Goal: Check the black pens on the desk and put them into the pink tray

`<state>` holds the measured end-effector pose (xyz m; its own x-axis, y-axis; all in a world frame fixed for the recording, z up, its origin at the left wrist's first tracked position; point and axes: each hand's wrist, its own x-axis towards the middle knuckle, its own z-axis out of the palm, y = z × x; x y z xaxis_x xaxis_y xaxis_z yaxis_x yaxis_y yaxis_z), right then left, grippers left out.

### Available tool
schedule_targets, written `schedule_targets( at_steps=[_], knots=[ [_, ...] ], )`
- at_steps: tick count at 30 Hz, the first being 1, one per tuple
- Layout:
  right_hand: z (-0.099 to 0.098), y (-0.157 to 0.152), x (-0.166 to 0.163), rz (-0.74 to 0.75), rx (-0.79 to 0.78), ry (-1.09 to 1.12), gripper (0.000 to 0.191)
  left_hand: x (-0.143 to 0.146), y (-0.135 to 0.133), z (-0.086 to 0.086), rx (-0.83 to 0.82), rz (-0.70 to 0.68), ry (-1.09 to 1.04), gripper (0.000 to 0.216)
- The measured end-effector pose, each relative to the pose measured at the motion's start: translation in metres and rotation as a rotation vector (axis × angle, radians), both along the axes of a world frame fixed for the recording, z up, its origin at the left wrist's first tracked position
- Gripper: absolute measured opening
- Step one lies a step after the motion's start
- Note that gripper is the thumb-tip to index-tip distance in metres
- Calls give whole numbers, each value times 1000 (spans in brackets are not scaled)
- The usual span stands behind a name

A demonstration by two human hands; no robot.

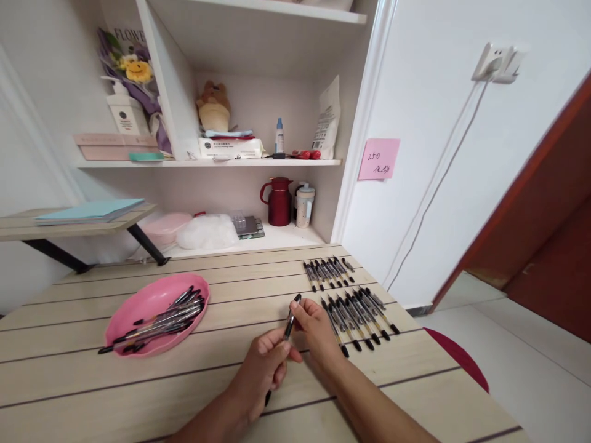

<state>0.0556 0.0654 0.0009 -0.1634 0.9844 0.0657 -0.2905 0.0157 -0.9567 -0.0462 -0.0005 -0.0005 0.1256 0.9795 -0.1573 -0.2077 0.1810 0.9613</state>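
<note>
Between my two hands is one black-and-clear pen (290, 325), tilted, its black upper tip pointing away from me. My left hand (263, 369) is closed round its lower part, and the black lower end shows beneath that hand. My right hand (316, 329) pinches the upper end between thumb and fingers. To the left, a pink bowl (157, 289) holds several similar pens (170, 320), one sticking out over its rim. Right of my hands, several pens (360, 317) lie side by side in a slanted row, with a second row of pens (327, 274) behind them.
A white shelf unit (258, 163) rises behind the table (221, 394), with a dark red jug (279, 203) and a light cup (305, 206) on its low shelf. At left stands a small raised stand (83, 229). A dark red round seat (457, 357) is beyond the right edge.
</note>
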Motion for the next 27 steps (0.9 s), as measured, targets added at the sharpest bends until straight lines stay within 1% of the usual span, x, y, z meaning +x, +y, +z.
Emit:
schedule_targets(
  at_steps=[2,5,8,12,14,19,23,27],
  knots=[
    [2,1,2,20,-5,54,33,-2,1,-2,-9,-5,-34,36],
    [0,4,5,-25,-64,169,30,-5,3,-5,-20,-7,-68,34],
    [-2,7,6,-53,-136,249,35,-7,4,-7,-31,-8,-72,32],
    [0,4,5,24,-167,317,39,-7,5,-4,-28,-7,-74,30],
    [2,2,4,61,-162,338,38,-7,5,-3,-17,0,-70,30],
    [4,-1,4,101,-153,395,34,-7,6,-2,-4,53,-80,28],
    [0,-2,2,74,-172,362,35,-8,7,-3,-25,93,-84,29],
    [-4,6,0,50,-184,211,38,-9,8,-3,-43,135,-102,29]
  ],
)
